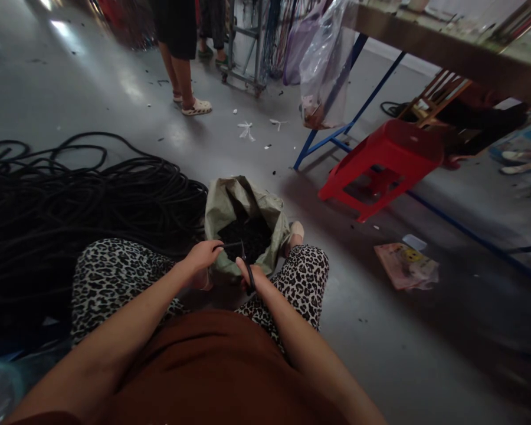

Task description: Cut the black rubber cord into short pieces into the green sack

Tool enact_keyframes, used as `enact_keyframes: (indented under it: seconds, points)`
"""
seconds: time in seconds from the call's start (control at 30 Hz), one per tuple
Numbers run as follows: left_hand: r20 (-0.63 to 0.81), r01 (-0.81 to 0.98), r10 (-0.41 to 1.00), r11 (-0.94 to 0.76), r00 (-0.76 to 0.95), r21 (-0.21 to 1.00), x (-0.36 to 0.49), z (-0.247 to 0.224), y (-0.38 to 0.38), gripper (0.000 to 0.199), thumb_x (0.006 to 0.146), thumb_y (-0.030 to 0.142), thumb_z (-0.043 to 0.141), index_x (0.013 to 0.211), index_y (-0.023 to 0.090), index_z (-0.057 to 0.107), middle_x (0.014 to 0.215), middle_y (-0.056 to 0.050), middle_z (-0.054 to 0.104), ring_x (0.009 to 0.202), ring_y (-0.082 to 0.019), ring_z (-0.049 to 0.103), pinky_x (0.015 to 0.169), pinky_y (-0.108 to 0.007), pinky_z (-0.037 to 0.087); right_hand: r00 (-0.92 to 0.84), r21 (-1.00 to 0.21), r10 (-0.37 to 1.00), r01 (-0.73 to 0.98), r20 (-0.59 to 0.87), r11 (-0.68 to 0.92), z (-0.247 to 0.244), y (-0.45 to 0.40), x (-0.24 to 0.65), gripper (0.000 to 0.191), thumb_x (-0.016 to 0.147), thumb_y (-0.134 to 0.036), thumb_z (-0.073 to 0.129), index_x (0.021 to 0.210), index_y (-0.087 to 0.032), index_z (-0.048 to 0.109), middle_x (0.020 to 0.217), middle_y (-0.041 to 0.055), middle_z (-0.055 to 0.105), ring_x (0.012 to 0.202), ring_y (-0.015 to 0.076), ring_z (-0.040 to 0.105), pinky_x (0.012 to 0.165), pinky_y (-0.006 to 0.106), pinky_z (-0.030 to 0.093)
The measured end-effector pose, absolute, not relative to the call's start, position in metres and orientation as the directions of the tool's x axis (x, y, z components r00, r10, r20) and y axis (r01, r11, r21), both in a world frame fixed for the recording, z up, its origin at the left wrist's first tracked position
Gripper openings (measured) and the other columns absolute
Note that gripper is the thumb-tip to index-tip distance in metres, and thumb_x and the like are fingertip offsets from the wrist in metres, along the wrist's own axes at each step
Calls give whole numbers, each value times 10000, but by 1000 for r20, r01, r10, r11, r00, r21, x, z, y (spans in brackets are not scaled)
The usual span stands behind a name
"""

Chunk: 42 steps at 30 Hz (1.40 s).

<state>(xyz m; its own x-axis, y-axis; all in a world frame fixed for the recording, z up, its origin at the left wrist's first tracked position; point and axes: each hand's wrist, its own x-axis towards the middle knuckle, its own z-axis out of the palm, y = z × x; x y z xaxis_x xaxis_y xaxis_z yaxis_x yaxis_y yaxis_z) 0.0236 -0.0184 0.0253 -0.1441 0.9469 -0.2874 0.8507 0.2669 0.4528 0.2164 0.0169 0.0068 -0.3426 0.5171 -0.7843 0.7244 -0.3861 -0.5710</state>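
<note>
Between my knees stands an open woven sack (pixel 215 203) with a heap of small black pieces (pixel 252 233) inside. My left hand (pixel 203 255) pinches a black cord (pixel 230 244), whose end reaches right over the sack's mouth. In my right hand (pixel 252 274) is a pair of scissors (pixel 250 277) with black handles, the fingers wrapped round them. The scissor blades point up and meet the cord near its right end. Whether the blades are parted is too small to tell.
Loose coils of black cord (pixel 128 189) cover the floor at left. A red plastic stool (pixel 407 147) stands by a blue-legged table (pixel 425 29), with a clear plastic bag (pixel 327 65) hanging from it. Bystanders' legs (pixel 183 77) and a wheeled rack (pixel 243 53) are ahead; a printed packet (pixel 405 267) lies right.
</note>
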Motion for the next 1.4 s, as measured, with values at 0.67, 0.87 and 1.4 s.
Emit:
enact_keyframes:
  seconds: [0.67,0.87,1.4]
  points:
    - [-277,853,955,233,-109,467,29,28,-19,381,824,372,401,1088,216,627,1092,-29,653,1010,-172,586,895,-256,425,-406,-584,488,755,-773,-297,9,19,216,707,815,-693,294,814,-70,629,538,78,595,474,162,591,449,215,453]
    - [-290,850,952,235,-102,472,30,31,-19,383,817,374,409,1083,214,634,1099,-31,651,1015,-181,585,894,-266,429,-401,-580,489,760,-775,-295,12,20,215,689,823,-679,305,814,-73,634,547,75,600,483,155,595,476,213,466]
    - [-309,840,946,242,-95,485,29,36,-19,386,811,379,413,1077,218,641,1098,-25,652,1018,-181,583,887,-262,431,-406,-587,507,764,-761,-269,19,21,215,669,828,-664,319,752,-83,642,589,91,626,507,156,604,471,201,456]
